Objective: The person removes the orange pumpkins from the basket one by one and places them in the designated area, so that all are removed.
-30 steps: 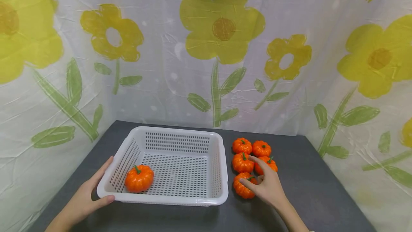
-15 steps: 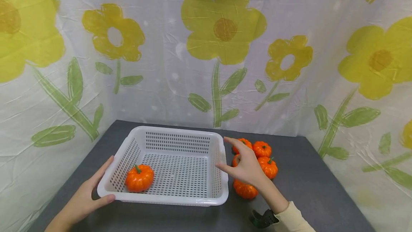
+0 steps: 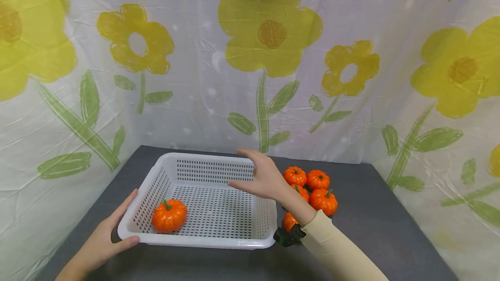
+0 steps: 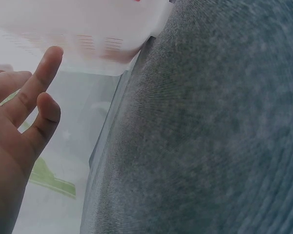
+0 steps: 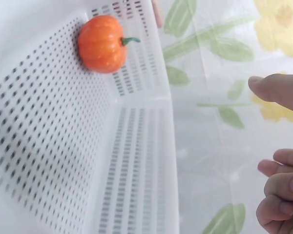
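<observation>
A white perforated plastic basket (image 3: 197,242) stands on the table, with one orange pumpkin (image 3: 169,216) in its front left corner. At that corner my left hand (image 3: 102,236) lies along the outside, thumb at the front rim and fingers at the left side. The left wrist view shows its loosely extended fingers close to the basket wall, not wrapped round it. My right hand (image 3: 263,176) hovers over the basket's right part, thumb and index finger spread apart. Nothing is between them, and the other fingers curl loosely in the right wrist view.
Several more orange pumpkins (image 3: 323,201) sit clustered to the right of the basket, partly hidden by my right forearm. The dark table (image 3: 375,224) is enclosed by a white curtain (image 3: 195,116) with yellow flowers. A dark strap device (image 3: 288,235) is on my right wrist.
My right hand has moved left from above the pumpkin cluster, past the basket's right rim, to over the basket, holding nothing. The left hand and the pumpkins appear unmoved.
</observation>
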`<state>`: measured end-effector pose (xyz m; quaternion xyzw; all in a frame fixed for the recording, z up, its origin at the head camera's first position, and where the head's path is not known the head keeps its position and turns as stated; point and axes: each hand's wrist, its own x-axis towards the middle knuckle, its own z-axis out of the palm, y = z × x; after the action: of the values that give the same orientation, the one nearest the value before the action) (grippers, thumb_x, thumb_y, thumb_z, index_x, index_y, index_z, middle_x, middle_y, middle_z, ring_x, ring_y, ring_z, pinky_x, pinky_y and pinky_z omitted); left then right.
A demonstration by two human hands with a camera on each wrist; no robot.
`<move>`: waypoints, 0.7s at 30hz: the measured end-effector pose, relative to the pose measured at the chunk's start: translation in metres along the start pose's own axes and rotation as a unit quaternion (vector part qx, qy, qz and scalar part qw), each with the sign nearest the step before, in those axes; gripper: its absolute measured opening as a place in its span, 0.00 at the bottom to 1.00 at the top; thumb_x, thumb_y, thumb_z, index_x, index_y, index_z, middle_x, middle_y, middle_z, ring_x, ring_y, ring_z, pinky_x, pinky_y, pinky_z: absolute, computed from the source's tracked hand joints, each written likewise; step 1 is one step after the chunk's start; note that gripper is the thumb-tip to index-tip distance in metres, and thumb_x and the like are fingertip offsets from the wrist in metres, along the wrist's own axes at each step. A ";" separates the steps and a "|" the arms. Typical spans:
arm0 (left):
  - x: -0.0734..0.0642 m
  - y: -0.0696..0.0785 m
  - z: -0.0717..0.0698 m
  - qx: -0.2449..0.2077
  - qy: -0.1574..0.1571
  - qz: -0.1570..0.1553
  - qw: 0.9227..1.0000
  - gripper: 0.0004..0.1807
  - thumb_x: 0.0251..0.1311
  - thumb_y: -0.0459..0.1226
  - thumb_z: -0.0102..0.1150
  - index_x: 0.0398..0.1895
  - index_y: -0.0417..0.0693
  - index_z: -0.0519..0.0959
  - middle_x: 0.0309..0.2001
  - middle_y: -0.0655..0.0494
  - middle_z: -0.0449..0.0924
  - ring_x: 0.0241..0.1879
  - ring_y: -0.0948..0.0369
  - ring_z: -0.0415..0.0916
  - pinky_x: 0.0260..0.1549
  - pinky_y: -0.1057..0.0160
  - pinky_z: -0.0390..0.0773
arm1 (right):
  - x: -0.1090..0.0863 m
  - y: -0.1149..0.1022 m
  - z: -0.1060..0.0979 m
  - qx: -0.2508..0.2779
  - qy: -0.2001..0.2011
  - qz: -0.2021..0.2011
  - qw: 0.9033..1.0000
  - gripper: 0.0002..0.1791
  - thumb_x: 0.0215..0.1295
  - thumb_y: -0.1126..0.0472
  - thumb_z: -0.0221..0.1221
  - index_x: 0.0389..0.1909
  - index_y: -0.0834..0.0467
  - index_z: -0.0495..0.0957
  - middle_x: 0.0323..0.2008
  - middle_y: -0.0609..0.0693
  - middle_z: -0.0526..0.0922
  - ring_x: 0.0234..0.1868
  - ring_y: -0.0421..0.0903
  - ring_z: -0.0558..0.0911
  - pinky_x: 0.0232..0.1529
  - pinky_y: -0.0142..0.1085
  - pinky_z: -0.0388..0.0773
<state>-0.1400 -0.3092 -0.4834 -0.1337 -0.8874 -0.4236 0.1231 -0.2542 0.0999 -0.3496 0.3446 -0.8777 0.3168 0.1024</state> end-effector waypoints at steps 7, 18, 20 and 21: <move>0.000 0.002 0.000 0.004 -0.002 -0.002 1.000 0.56 0.59 0.37 0.71 0.88 0.59 0.50 0.76 0.93 0.49 0.63 0.93 0.55 0.52 0.77 0.67 | 0.032 -0.016 0.023 0.002 -0.044 -0.020 0.999 0.45 0.61 0.46 0.74 0.76 0.58 0.70 0.73 0.54 0.75 0.72 0.54 0.75 0.68 0.53 0.75; -0.001 0.005 0.000 -0.009 0.006 0.017 1.000 0.57 0.56 0.34 0.72 0.87 0.58 0.52 0.77 0.91 0.51 0.64 0.91 0.57 0.53 0.81 0.63 | 0.064 -0.030 0.066 0.019 -0.075 -0.016 0.997 0.46 0.61 0.43 0.74 0.78 0.53 0.70 0.75 0.48 0.73 0.67 0.47 0.79 0.68 0.43 0.75; -0.001 0.005 0.000 -0.010 0.007 0.020 1.000 0.57 0.56 0.34 0.72 0.87 0.57 0.52 0.77 0.91 0.51 0.64 0.91 0.57 0.54 0.81 0.63 | 0.067 -0.031 0.073 0.045 -0.075 -0.007 0.996 0.45 0.61 0.43 0.74 0.77 0.51 0.70 0.75 0.47 0.74 0.53 0.44 0.84 0.60 0.39 0.79; -0.001 0.005 0.000 -0.011 0.007 0.021 1.000 0.57 0.56 0.34 0.72 0.87 0.56 0.52 0.77 0.90 0.51 0.64 0.91 0.58 0.54 0.82 0.63 | 0.068 -0.031 0.076 0.060 -0.076 -0.001 0.995 0.45 0.61 0.43 0.74 0.77 0.50 0.71 0.74 0.46 0.74 0.43 0.42 0.84 0.54 0.37 0.80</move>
<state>-0.1369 -0.3063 -0.4800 -0.1510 -0.8786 -0.4319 0.1370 -0.2809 -0.0022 -0.3664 0.3745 -0.8617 0.3421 0.0149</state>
